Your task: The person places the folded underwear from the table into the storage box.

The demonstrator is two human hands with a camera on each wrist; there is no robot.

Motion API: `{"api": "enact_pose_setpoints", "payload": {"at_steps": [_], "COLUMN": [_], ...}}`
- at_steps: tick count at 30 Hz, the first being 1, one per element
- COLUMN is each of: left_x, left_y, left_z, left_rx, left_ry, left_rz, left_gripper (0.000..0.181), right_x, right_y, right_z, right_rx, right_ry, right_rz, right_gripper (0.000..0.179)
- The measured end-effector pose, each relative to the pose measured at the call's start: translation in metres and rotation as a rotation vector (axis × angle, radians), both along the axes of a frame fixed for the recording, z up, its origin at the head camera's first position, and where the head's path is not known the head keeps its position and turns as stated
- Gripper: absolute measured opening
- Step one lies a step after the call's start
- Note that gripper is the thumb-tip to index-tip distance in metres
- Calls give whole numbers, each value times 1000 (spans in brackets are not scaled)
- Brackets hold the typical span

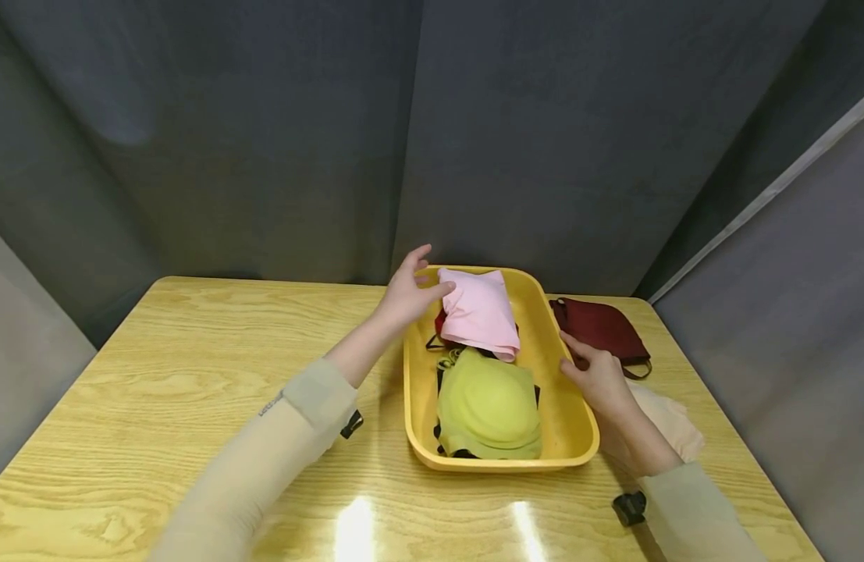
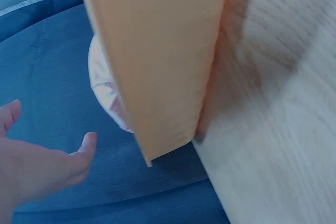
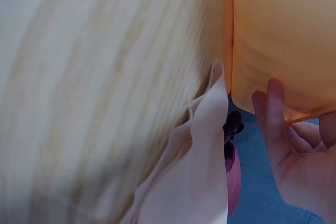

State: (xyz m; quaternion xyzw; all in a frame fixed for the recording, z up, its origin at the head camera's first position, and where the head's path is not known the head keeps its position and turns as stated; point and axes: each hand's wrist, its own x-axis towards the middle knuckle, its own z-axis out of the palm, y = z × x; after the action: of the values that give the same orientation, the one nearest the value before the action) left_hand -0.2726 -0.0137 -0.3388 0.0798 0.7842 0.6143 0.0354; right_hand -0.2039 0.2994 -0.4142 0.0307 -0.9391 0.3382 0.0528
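Note:
My left hand (image 1: 409,295) is at the upper left of a yellow plastic tub (image 1: 408,390), fingers spread, its thumb over the edge of a folded pink garment (image 1: 477,308). In the left wrist view, that hand's thumb and a finger stand apart with nothing between them. My right hand (image 1: 600,382) holds the tub's right rim, with fingers along the outer wall in the right wrist view. Nearer the front of the tub lies a folded yellow-green bra (image 1: 489,406) with a moulded cup. Black and red pieces show from beneath these garments.
Outside the tub, a dark red folded garment with a strap (image 1: 603,328) lies at the table's back right. A beige cloth garment (image 1: 666,421) is partly under my right forearm. Grey curtains (image 1: 277,140) stand close behind the wooden table (image 1: 228,351).

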Motion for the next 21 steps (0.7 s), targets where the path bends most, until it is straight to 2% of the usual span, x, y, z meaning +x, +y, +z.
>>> {"api": "enact_pose_setpoints", "payload": {"at_steps": [7,13,21], "left_x": [14,29,53], "left_y": [-12,-22,-35], "left_z": [8,11,10], "left_rx": [-17,-63,-56], "left_ry": [55,96,161], "left_rz": [20,23,25], "left_gripper": [73,69,69], "right_x": [1,1,1], "right_y": [0,1,1], "right_z": [0,0,0], "right_rx": [2,10,-2], "right_ry": [12,20,15], "right_rz": [-3,-3,-5], "right_gripper": [50,50,50]}}
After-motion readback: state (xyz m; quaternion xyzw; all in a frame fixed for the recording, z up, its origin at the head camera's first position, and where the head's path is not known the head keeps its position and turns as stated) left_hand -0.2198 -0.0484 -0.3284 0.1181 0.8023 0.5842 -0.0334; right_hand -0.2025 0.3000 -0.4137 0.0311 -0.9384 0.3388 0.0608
